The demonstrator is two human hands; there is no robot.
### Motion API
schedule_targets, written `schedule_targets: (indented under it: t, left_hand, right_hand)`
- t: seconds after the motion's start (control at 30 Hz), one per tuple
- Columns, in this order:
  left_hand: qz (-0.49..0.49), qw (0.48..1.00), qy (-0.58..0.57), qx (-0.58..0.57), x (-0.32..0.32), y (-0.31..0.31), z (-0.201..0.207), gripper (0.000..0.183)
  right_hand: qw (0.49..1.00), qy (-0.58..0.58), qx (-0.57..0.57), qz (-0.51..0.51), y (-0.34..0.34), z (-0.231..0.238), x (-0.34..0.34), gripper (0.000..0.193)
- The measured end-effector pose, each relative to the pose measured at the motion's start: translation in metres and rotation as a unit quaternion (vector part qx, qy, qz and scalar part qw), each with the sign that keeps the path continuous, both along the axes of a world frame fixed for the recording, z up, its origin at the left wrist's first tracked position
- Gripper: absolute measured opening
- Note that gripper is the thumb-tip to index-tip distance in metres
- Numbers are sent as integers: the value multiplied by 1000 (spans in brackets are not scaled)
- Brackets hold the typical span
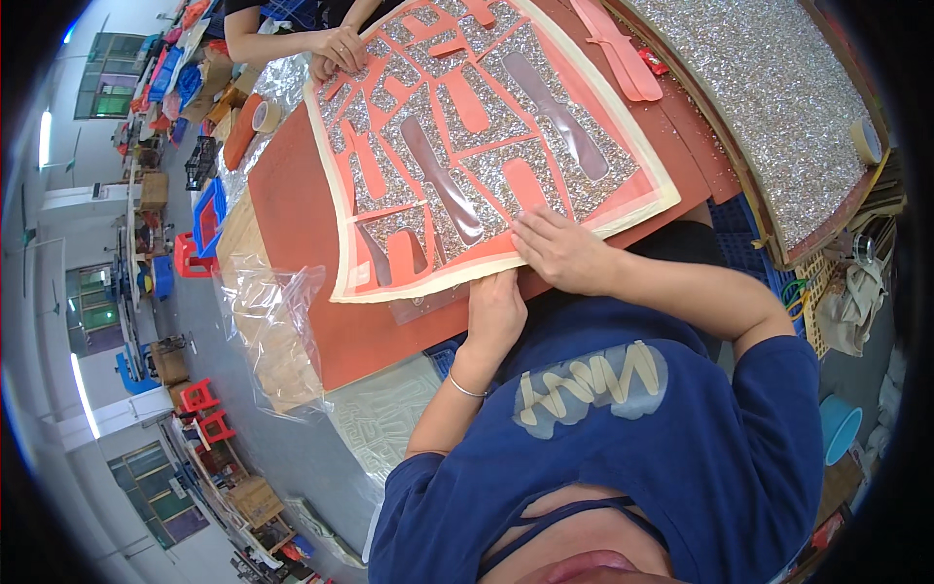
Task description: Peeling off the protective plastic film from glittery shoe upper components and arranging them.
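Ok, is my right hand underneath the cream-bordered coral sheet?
No, your right hand lies on top of the cream-bordered coral sheet, near its edge.

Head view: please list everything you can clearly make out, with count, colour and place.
Patterned sheet: one, coral and glittery, on table
Table: one, reddish-brown, centre
Glittery panel: one, silvery, upper right
Tape rolls: two, pale, upper right and upper left
Plastic film: some, clear, left
Stools: three or more, red, left
Basin: one, light blue, right
Co-worker's hands: two, bare, upper left
Shirt: one, navy, lower centre
Left hand: one, bare, at sheet's near edge
Right hand: one, bare, on sheet's near edge
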State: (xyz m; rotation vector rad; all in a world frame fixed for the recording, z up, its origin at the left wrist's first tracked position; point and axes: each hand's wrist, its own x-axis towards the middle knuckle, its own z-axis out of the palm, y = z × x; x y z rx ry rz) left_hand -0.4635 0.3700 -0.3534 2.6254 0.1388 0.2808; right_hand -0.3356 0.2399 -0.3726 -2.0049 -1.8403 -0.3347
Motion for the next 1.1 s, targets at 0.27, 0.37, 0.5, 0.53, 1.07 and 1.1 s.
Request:
schedule_targets:
  t: [0.27, 0.37, 0.5, 0.53, 1.07, 1.1]
  left_hand:
    - [-30, 998, 32, 42, -24, -9, -3, 46]
    - [-4, 996, 17, -85, -20, -2, 7, 35]
    - [139, 920, 15, -366, -20, 10, 13, 30]
    - [154, 912, -24, -378, -15, 8, 22, 29]
    - [13, 996, 63, 65, -17, -29, 11, 37]
    - [14, 996, 62, 68, -21, -28, 11, 37]
  right_hand:
    - [826, 503, 85, -239, 3, 156, 145, 23]
    - [927, -42, -41, -371, -16, 157, 204, 14]
    - [957, 130, -201, -163, -9, 113, 121, 17]
    - [959, 148, -210, -120, -16, 116, 85, 19]
    - [904, -187, -76, -378, -6, 263, 223, 13]
    - [915, -169, -90, -354, -3, 265, 227, 13]
